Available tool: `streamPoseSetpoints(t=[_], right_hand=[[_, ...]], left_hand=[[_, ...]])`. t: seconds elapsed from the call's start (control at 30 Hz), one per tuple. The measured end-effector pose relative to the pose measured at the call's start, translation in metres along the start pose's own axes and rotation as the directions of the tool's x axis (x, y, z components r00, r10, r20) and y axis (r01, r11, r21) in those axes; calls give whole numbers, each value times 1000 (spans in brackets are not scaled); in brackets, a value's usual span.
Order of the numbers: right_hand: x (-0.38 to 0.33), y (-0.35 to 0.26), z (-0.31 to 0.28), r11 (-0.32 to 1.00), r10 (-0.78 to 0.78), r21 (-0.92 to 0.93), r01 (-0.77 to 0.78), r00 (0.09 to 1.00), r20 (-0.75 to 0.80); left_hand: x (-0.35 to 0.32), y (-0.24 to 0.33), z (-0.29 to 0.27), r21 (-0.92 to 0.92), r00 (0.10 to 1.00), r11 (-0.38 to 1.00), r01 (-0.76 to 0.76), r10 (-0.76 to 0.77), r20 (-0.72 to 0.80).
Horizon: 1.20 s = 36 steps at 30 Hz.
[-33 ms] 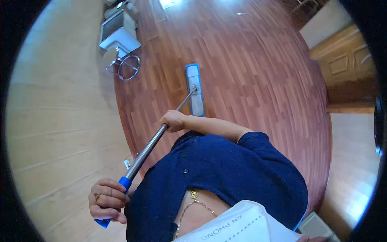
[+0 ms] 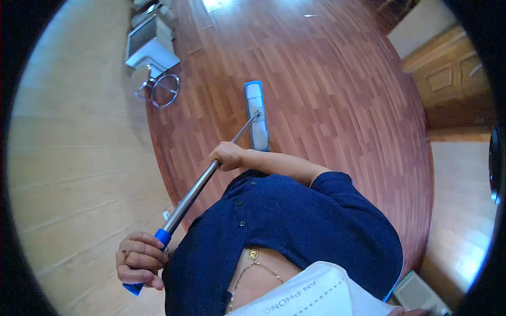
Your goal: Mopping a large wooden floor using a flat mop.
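A flat mop (image 2: 191,203) with a metal pole runs slantwise across the view in front of me. Its long, narrow head (image 2: 255,129), whitish on top with a blue rim, lies on the wooden floor ahead. At the lower left, my left hand (image 2: 141,260) is closed around the blue grip at the pole's upper end. Further down the pole, my right hand (image 2: 227,155) wraps round the bare metal, its forearm crossing in front of my dark blue shirt. The mop head's underside is hidden.
Reddish-brown wood flooring (image 2: 337,100) stretches ahead. Along the pale wall (image 2: 79,142) on the left stand a chrome ring-based stool (image 2: 165,90) and a white cabinet-like thing (image 2: 153,50). A wooden door (image 2: 448,84) is at the right; a pale box-like thing (image 2: 416,292) sits lower right.
The mop head has shifted very slightly right against the floor, while the stool and cabinet sit a little further left in view. Both hands keep their grip on the mop.
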State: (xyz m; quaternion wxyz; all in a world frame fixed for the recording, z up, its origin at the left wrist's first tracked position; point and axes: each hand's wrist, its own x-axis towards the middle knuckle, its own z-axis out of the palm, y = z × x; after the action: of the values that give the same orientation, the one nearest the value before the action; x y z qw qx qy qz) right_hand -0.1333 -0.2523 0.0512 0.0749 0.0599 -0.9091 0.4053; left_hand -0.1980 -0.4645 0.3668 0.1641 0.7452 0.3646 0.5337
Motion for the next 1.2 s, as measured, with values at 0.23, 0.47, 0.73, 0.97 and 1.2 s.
streamPoseSetpoints(t=[0.23, 0.47, 0.73, 0.97, 1.2], right_hand=[[-33, 42, -30, 950, 275, -23, -311, 871, -407], [-55, 44, -62, 780, 514, 6, -625, 636, -576], [-103, 29, -75, 662, 572, 243, -709, 268, -776], [-155, -20, -41, 622, 556, 360, -695, 68, -829], [-211, -87, 10, 377, 660, 541, -752, -192, -726]], left_hand=[[24, -98, -39, -334, 990, 942, -41, 82, 111], [90, -180, -61, -619, 931, 784, -45, 258, 259], [148, -238, -28, -788, 950, 615, -25, 260, 172], [190, -249, 17, -885, 747, 456, 91, 557, 363], [223, -224, 94, -835, 389, 413, 364, 747, 539]])
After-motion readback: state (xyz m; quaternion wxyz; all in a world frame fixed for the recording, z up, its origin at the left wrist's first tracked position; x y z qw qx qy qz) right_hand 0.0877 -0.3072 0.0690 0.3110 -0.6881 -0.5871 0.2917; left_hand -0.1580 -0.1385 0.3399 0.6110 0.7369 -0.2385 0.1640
